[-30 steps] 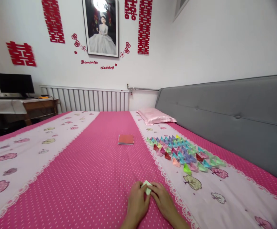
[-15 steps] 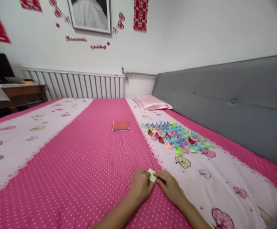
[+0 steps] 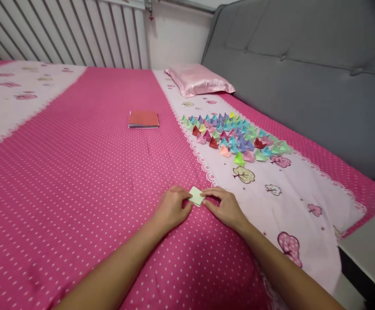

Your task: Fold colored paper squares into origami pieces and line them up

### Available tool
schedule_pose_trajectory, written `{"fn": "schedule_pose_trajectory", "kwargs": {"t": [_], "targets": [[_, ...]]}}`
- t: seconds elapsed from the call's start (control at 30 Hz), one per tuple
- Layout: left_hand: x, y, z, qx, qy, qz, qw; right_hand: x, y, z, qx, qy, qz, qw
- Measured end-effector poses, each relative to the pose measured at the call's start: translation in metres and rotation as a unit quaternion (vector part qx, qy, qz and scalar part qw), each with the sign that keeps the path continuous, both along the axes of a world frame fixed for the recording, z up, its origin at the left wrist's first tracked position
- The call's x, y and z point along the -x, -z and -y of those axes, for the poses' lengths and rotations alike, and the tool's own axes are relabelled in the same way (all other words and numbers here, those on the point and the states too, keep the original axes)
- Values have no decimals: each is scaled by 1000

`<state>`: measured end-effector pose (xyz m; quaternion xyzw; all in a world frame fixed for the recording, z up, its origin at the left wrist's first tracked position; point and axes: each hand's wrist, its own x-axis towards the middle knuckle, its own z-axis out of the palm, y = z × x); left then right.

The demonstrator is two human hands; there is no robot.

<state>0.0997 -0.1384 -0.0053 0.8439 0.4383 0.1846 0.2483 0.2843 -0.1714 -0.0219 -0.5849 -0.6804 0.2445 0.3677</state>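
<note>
Big bed (image 3: pixel 78 172) with a pink polka-dot sheet and pale tree-print strips. On it: a pink satin pillow (image 3: pixel 198 79) by the headboard, a reddish stack of paper squares (image 3: pixel 144 119) mid-bed, rows of colourful folded paper pieces (image 3: pixel 235 135), and a pale green folded paper (image 3: pixel 196 196) near the front.

Both hands, left hand (image 3: pixel 170 209) and right hand (image 3: pixel 225 206), pinch a green paper (image 3: pixel 196 196) on the bed (image 3: pixel 78 163); folded shapes (image 3: pixel 235 135) (many colours) lie beyond, near a paper stack (image 3: pixel 144 119).
</note>
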Motion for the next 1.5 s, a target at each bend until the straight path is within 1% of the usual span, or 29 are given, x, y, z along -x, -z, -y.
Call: {"fn": "schedule_pose_trajectory", "kwargs": {"t": [0.2, 0.3, 0.4, 0.5, 0.6, 0.77, 0.83, 0.93, 1.07, 1.13, 1.23, 1.37, 1.5], "targets": [[-1, 2, -2, 15, -31, 5, 999, -4, -4, -11, 46, -21, 14, 999], [-1, 3, -2, 6, -39, 2, 999, -5, -2, -15, 56, -18, 2, 998], [-2, 5, 0, -7, -72, -8, 997, -4, 1, -17, 59, -9, 5, 998], [-5, 5, 2, -6, -111, -42, 993, -2, 4, -18, 57, 7, 35, 998], [-10, 2, 1, -1, -135, -87, 987, -1, 6, -20, 55, 20, 52, 997], [-23, -8, -8, 34, -144, -185, 972, 4, 5, -21, 64, 42, 69, 995], [-26, -10, -10, 42, -153, -202, 966, 5, 4, -21, 71, 56, 67, 994], [-26, -11, -8, 39, -174, -199, 964, 7, 3, -21, 75, 71, 43, 994], [-23, -10, -3, 28, -179, -170, 969, 6, 5, -19, 64, 51, -6, 997], [-22, -10, -2, 26, -180, -160, 970, 6, 5, -18, 56, 47, -10, 997], [-23, -10, -1, 28, -177, -169, 969, 6, 5, -18, 41, 45, 2, 998], [-25, -7, 0, 21, -147, -186, 971, 7, 7, -18, 23, 39, 31, 998], [-25, -1, -1, 26, -130, -131, 982, 9, 5, -17, 30, 30, 73, 996]]}}
